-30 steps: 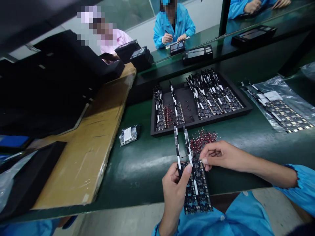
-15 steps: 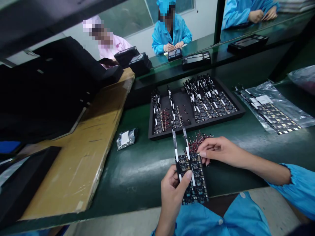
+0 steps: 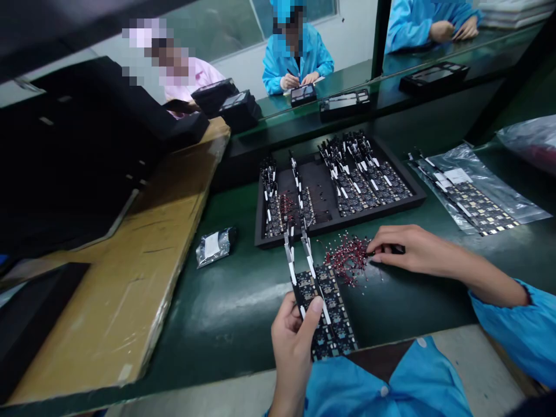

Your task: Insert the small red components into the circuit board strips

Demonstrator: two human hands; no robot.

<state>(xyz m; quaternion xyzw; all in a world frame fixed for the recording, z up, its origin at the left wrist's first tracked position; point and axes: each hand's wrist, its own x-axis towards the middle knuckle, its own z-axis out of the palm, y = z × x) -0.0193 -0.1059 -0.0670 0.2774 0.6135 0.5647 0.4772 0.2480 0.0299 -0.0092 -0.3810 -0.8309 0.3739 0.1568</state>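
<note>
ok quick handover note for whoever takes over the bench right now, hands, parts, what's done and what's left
Left hand: holds a strip of boards upright over the bench edge, thumb across it.
Right hand: flat on the green mat, fingertips at the edge of the pile of red parts; whether it has pinched one cannot be seen.
Tray behind the pile: board strips in rows, some red parts loose among the left rows.
Bag of boards lies to the right, a small foil bag to the left.
Done: strips racked in the tray.
Left: the held strip, and seemingly the bagged boards.
</note>
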